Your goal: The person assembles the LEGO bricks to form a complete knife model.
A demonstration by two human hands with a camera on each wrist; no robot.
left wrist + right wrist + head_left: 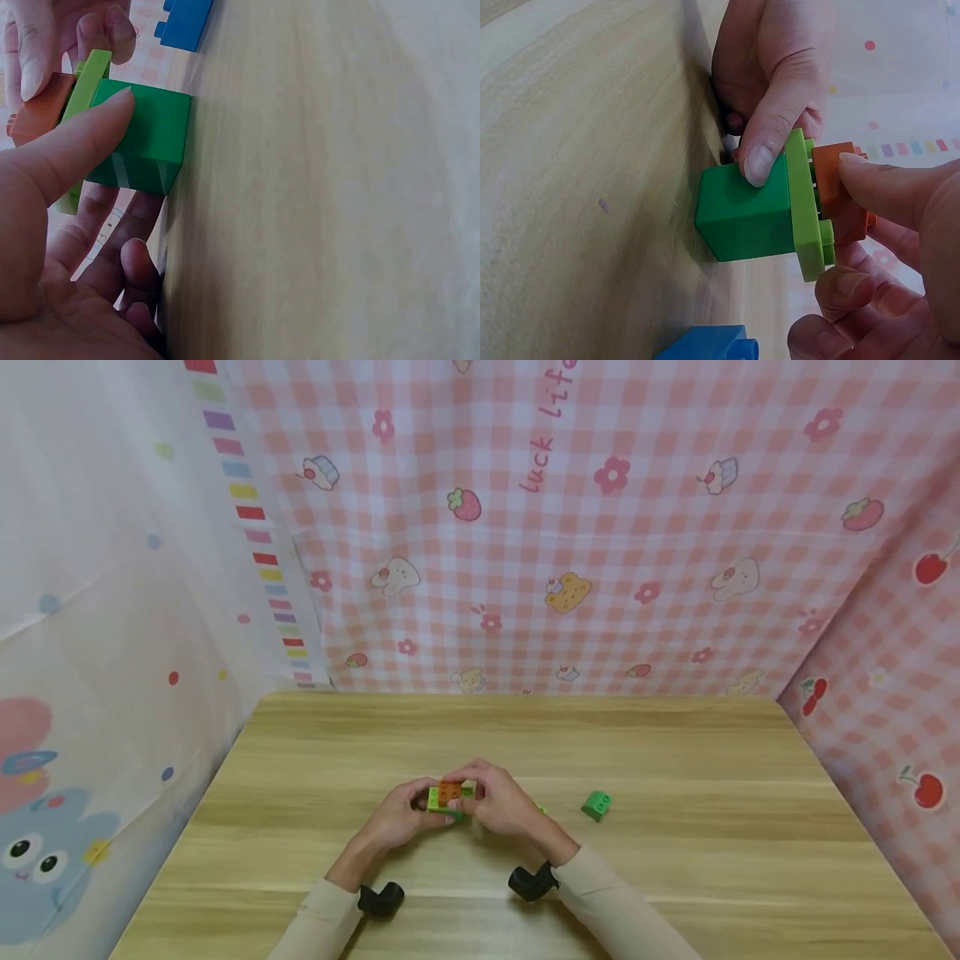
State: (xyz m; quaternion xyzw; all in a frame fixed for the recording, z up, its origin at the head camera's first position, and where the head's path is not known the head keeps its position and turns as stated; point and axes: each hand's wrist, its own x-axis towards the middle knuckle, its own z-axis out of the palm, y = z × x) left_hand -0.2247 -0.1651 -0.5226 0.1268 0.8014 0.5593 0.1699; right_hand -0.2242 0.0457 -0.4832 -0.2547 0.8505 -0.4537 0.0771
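My left hand (396,818) holds a dark green block (150,127) low over the table, thumb on one side and fingers around the other. A lime green studded plate (804,210) sits on top of that block. Thumb and fingers of my right hand (497,799) pinch an orange brick (837,191) against the plate's studded side. The orange brick stands between the plate's ends, leaving studs showing beside it. In the right wrist view, my left thumb (776,127) lies across the green block.
A green rounded brick (597,806) lies on the wooden table (675,743) to the right of my hands. A blue brick (705,343) shows in both wrist views. A bit of lime green (542,810) peeks out beside my right wrist. Patterned cloths (525,543) surround the table.
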